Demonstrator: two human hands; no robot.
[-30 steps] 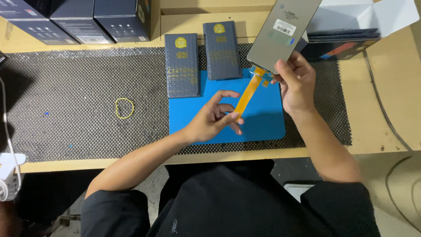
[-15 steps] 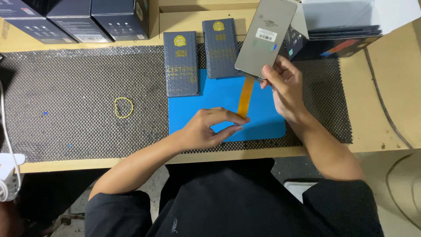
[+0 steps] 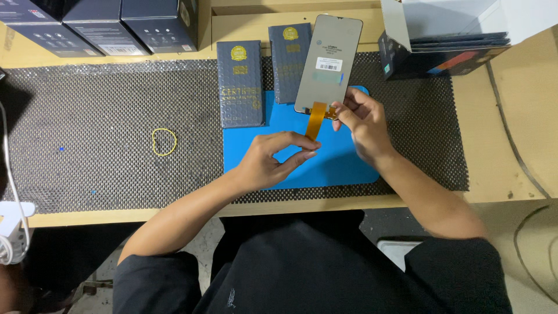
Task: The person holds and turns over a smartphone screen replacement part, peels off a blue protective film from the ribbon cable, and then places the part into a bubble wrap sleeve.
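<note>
My right hand (image 3: 361, 122) holds a grey phone display panel (image 3: 328, 64) by its lower edge, back side up, above the blue mat (image 3: 343, 166). An orange flex ribbon (image 3: 315, 120) hangs from the panel's bottom. My left hand (image 3: 273, 158) pinches the free end of that ribbon between thumb and fingers. Two flat dark boxes with a gold seal lie side by side at the mat's far edge, one (image 3: 240, 83) to the left and the other (image 3: 289, 61) partly behind the panel.
A black mesh mat (image 3: 104, 104) covers the wooden bench. A yellow rubber band (image 3: 164, 141) lies on it to the left. Dark boxes (image 3: 104, 23) stand at the back left. An open white box with dark packets (image 3: 453, 35) sits at the back right.
The panel has come down and left, from tilted to nearly upright over the mat. My left hand has closed its fingers on the end of the orange ribbon.
</note>
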